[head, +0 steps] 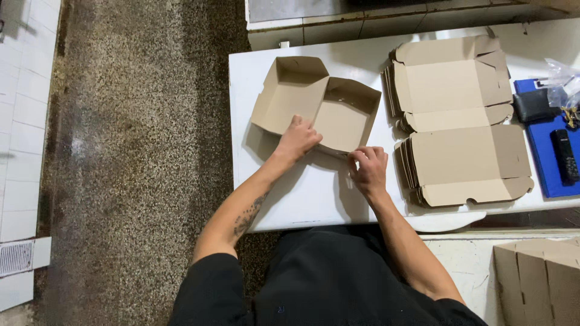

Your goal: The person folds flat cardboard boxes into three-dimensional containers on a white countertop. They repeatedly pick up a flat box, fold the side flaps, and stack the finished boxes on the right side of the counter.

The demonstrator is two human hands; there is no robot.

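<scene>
Both hands fold a brown cardboard box (317, 105) on the white table (302, 193): left hand (297, 139) presses its near wall, right hand (367, 169) pinches its near-right flap.

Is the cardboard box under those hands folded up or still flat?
Folded up and open: the cardboard box shows raised walls around two empty halves.

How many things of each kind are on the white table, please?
Folded-up cardboard box, under the left hand and right hand: 1
Stacks of flat cardboard blanks: 2
Blue board: 1
Black remote: 1
Black pouch: 1
Clear plastic bag: 1
Total: 7
</scene>
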